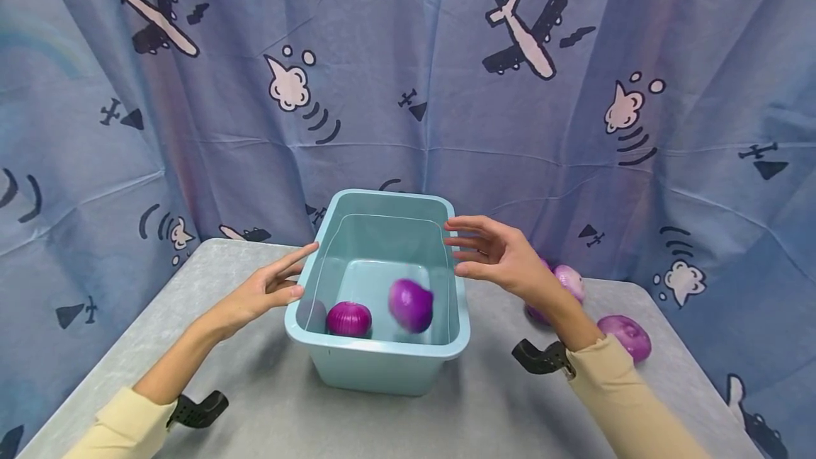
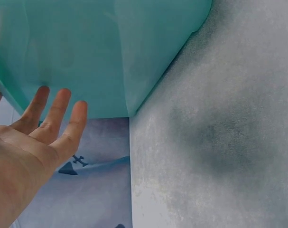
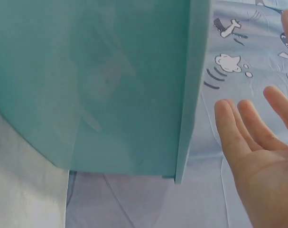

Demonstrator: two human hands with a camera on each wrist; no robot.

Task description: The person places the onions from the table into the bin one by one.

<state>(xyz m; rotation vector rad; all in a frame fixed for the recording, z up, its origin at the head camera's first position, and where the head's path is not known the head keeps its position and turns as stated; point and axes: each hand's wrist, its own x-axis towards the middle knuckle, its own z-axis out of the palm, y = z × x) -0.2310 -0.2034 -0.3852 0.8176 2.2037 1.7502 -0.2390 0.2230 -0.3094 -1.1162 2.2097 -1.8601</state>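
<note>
A light blue plastic bin (image 1: 382, 368) stands on the table with two red onions inside. One onion (image 1: 348, 319) sits at its near left; the other onion (image 1: 411, 305), right of it, looks blurred. At the bin's left rim, my left hand (image 1: 251, 297) has its fingers extended, with fingertips right at the edge. In the left wrist view, those spread fingers (image 2: 53, 118) overlap the bin's outer wall (image 2: 77, 52). My right hand (image 1: 500, 253) is beside the right rim, fingers loosely extended and holding nothing. The right wrist view shows its fingertips apart from the bin wall (image 3: 129, 95).
More red onions lie on the grey table (image 1: 503, 409) at the right: a paler onion (image 1: 570, 282), another onion (image 1: 627, 338) by the right sleeve, and one partly hidden behind the right forearm. A blue curtain (image 1: 382, 91) with airplane prints hangs behind the table.
</note>
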